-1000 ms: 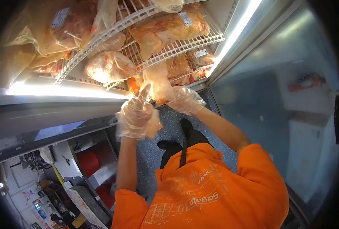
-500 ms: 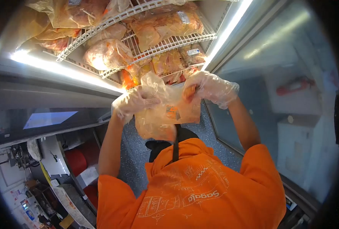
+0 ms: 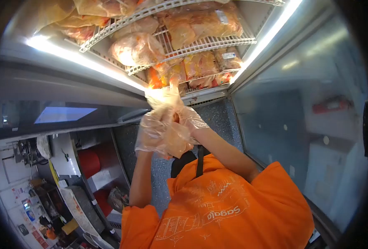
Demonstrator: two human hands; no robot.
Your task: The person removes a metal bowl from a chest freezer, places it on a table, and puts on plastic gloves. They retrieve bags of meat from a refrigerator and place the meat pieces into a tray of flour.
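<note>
My left hand (image 3: 157, 126), in a loose clear plastic glove, is closed on a crumpled translucent plastic bag (image 3: 166, 96). My right hand (image 3: 187, 118), gloved the same way, meets it and also grips the bunched bag. The fingers overlap and the bag partly covers them, so the exact grip is hard to see. Part of the bag sticks up brightly lit towards the shelves. What the bag contains, if anything, cannot be made out.
In front stands an open lit cabinet with white wire shelves (image 3: 192, 52) holding packed meat (image 3: 200, 29) and a large wrapped piece (image 3: 136, 49). Its glass door (image 3: 283, 112) is on the right. A counter with a red container (image 3: 88, 162) lies left, above a speckled floor (image 3: 211, 116).
My right hand has moved left to meet my left hand. The bag, spread between both hands before, is now gathered and crumpled. The view has shifted slightly.
</note>
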